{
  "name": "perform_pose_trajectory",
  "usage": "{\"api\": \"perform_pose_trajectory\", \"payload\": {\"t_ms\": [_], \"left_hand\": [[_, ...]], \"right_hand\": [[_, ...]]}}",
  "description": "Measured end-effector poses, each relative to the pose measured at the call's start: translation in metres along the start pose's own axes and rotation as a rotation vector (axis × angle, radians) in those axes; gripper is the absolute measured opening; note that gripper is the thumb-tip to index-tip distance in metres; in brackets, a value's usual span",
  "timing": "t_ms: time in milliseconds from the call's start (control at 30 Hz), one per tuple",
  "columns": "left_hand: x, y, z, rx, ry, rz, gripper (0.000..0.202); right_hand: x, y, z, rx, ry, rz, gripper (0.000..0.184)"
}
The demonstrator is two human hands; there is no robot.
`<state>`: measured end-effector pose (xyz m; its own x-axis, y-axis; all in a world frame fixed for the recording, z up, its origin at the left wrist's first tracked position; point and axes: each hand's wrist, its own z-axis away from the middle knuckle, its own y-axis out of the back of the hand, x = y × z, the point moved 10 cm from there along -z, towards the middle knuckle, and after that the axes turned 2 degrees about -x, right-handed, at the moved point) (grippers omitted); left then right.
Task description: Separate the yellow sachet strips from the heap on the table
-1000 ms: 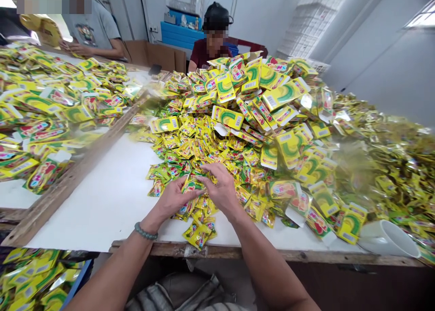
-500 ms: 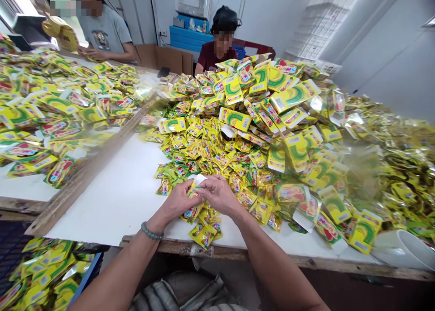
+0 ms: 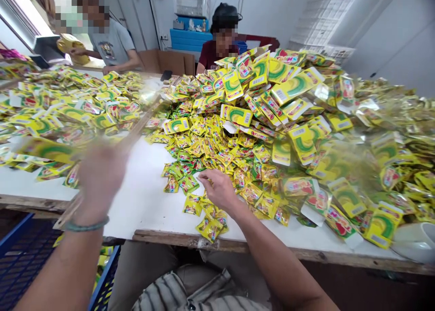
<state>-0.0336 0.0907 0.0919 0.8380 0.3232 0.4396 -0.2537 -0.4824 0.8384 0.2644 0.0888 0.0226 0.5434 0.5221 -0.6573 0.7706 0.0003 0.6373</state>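
My left hand (image 3: 102, 177), smeared by motion, is out to the left above the wooden strip. At its fingertips is a blurred small yellow and green box (image 3: 47, 149), which it seems to grip. My right hand (image 3: 217, 188) is at the near edge of a heap of small yellow sachets (image 3: 217, 143). Its thumb and fingers are pinched together beside a green sachet (image 3: 188, 183); what they hold, if anything, cannot be made out. Several yellow sachets (image 3: 209, 227) lie just in front of it, close to the table edge.
Boxes (image 3: 234, 116) are piled above the sachets. A wooden strip (image 3: 139, 125) divides the white table (image 3: 136, 202); more boxes (image 3: 68, 114) lie beyond it. Blue crates (image 3: 20, 243) stand below left, a white bowl (image 3: 416, 241) at right. Two people (image 3: 217, 53) (image 3: 112, 44) are across the table.
My hands were together on a box with a white flap. The left has swung away to the left with a box; the right has stayed by the sachets. The view has shifted slightly.
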Motion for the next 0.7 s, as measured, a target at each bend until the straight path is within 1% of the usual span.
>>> {"api": "perform_pose_trajectory", "payload": {"t_ms": [33, 67, 100, 133, 167, 200, 233, 300, 333, 433, 467, 500, 533, 567, 633, 700], "left_hand": [[0.007, -0.030, 0.016, -0.184, 0.012, -0.074, 0.056], [0.014, -0.059, 0.034, -0.350, -0.004, -0.133, 0.054], [0.019, -0.084, 0.051, -0.465, -0.015, -0.187, 0.054], [0.023, -0.104, 0.065, -0.539, -0.031, -0.233, 0.053], [0.025, -0.120, 0.076, -0.584, -0.052, -0.261, 0.049], [0.026, -0.131, 0.082, -0.602, -0.066, -0.270, 0.043], [0.026, -0.138, 0.085, -0.605, -0.073, -0.259, 0.036], [0.023, -0.143, 0.086, -0.586, -0.068, -0.146, 0.025], [0.022, -0.144, 0.085, -0.576, -0.050, -0.030, 0.025], [0.019, -0.145, 0.086, -0.600, 0.071, 0.497, 0.036], [0.019, -0.147, 0.087, -0.618, 0.123, 0.665, 0.040], [0.018, -0.150, 0.088, -0.631, 0.174, 0.788, 0.044], [0.017, -0.151, 0.089, -0.637, 0.212, 0.858, 0.046], [0.017, -0.152, 0.089, -0.635, 0.228, 0.881, 0.048], [0.017, -0.150, 0.086, -0.617, 0.209, 0.832, 0.046], [0.024, -0.148, 0.084, -0.623, 0.134, 0.738, 0.040]], "right_hand": [[0.001, -0.011, -0.001, -0.045, -0.014, 0.041, 0.015], [0.002, -0.021, -0.003, -0.082, -0.036, 0.091, 0.016], [0.004, -0.031, -0.004, -0.114, -0.058, 0.153, 0.017], [0.007, -0.041, -0.005, -0.150, -0.076, 0.221, 0.019], [0.009, -0.050, -0.006, -0.191, -0.087, 0.285, 0.022], [0.010, -0.058, -0.006, -0.226, -0.089, 0.336, 0.024], [0.011, -0.064, -0.006, -0.253, -0.085, 0.368, 0.026], [0.011, -0.072, -0.004, -0.280, -0.085, 0.362, 0.030], [0.012, -0.074, -0.003, -0.285, -0.101, 0.324, 0.034], [0.024, -0.075, 0.001, -0.290, -0.236, 0.127, 0.049], [0.029, -0.075, 0.002, -0.288, -0.285, 0.049, 0.049], [0.034, -0.074, 0.004, -0.287, -0.326, -0.026, 0.045], [0.039, -0.071, 0.004, -0.281, -0.355, -0.093, 0.037], [0.043, -0.067, 0.004, -0.267, -0.371, -0.150, 0.027], [0.049, -0.055, 0.002, -0.211, -0.377, -0.249, 0.010], [0.054, -0.044, -0.001, -0.172, -0.371, -0.375, 0.015]]}}
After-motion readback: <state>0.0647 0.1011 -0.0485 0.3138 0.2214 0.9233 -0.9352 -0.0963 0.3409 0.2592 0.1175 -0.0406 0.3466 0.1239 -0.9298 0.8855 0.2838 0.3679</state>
